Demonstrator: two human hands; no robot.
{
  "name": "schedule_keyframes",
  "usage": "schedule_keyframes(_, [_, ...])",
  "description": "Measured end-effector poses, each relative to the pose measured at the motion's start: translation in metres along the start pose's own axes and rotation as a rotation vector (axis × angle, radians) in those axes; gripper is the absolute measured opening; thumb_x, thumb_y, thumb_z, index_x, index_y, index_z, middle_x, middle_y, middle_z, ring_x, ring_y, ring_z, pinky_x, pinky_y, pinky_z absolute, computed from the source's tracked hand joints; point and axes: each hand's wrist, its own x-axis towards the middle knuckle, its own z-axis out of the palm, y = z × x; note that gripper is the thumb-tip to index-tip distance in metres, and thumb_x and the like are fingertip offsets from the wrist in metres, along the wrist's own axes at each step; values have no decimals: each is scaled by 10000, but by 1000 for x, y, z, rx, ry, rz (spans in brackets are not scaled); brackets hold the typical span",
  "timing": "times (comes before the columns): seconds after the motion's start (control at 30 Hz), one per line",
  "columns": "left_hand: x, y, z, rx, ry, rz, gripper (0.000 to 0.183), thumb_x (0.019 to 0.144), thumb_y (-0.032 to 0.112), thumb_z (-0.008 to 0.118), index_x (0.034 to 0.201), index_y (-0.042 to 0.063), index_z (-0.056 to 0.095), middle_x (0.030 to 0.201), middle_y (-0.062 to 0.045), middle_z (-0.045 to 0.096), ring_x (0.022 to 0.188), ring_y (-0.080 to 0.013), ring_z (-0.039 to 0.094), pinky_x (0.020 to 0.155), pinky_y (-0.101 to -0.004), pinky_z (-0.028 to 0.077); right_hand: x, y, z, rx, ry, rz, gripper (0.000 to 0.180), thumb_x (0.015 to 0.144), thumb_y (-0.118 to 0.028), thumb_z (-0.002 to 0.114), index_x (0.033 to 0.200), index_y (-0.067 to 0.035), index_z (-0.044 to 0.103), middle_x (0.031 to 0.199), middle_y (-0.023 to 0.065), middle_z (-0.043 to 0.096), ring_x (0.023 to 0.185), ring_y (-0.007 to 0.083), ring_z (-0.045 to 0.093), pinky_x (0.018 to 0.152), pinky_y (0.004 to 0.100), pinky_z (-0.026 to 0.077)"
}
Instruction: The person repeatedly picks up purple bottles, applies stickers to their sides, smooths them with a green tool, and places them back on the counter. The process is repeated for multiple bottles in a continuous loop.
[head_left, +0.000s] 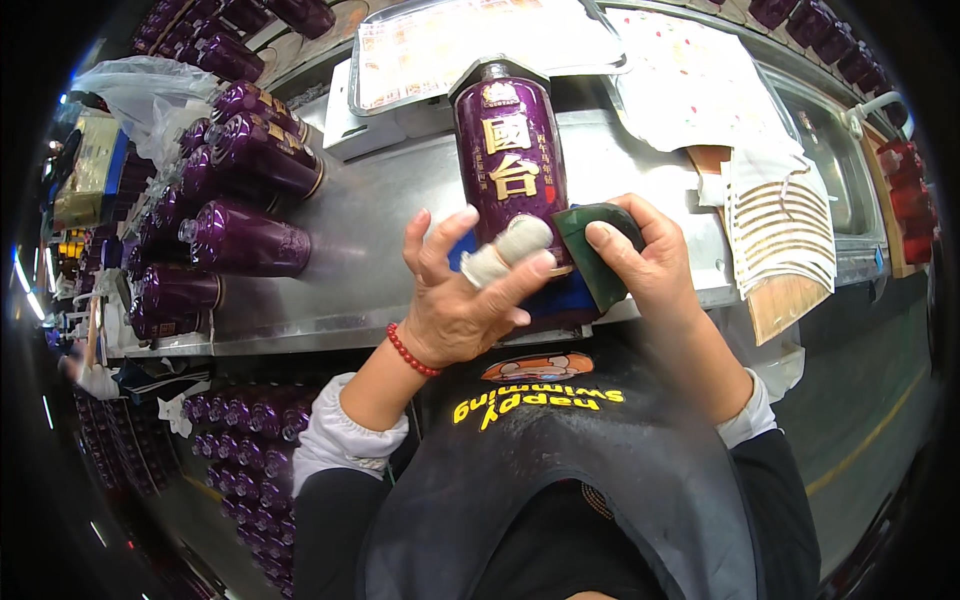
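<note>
A glossy purple glass bottle (502, 142) with raised gold characters lies in front of me, its neck pointing away and its base towards me. Something blue (559, 296) shows beneath its near end. Over the lower part of the bottle is my left hand (472, 300), fingers spread and holding nothing. One of its fingers is wrapped in white cloth (510, 251); whether it touches the glass is unclear. Between the thumb and fingers of my right hand (645, 251) is a dark green flat scraper (596, 251), held beside the bottle's lower right side.
Several purple bottles (251, 236) stand along the left of the metal bench (352, 255). Behind are a tray (611, 64) of printed sheets and another white sheet (697, 82). Curved gold-striped strips (780, 217) lie on a board (791, 307) at right, near a sink (832, 180).
</note>
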Motion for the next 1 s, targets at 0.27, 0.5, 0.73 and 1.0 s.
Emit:
schedule_keyframes(0.27, [19,-6,-2,44,37,154,339,962,427,588,1267,340,706,1153,160,703,1173,-176,416,1202,-525,115,3,5,-1,8,9,-3,174,966,-169,698,1012,-3,670,827,-7,666,754,40,576,660,215,491])
schedule_keyframes(0.5, [-8,5,7,-138,168,-76,403,1033,428,525,1245,152,729,1151,-27,742,1243,-260,457,1206,-517,112,1,8,-2,48,9,-33,159,964,-157,697,1016,-9,673,830,-5,661,749,48,579,654,218,485])
schedule_keyframes(0.73, [8,13,13,-400,236,-450,836,995,570,531,1498,-81,384,1478,-230,490,1372,-373,334,1172,-526,181,-1,-1,-7,-505,58,-661,229,807,-55,795,1014,-33,699,788,70,605,675,204,601,612,315,481])
schedule_keyframes(1.0, [-2,4,13,-40,-4,-319,966,882,584,698,1539,-37,358,1499,-280,447,1376,-448,399,1166,-666,107,-8,-7,-11,-462,33,-652,220,781,-58,813,978,-30,721,765,76,629,668,216,601,609,331,485])
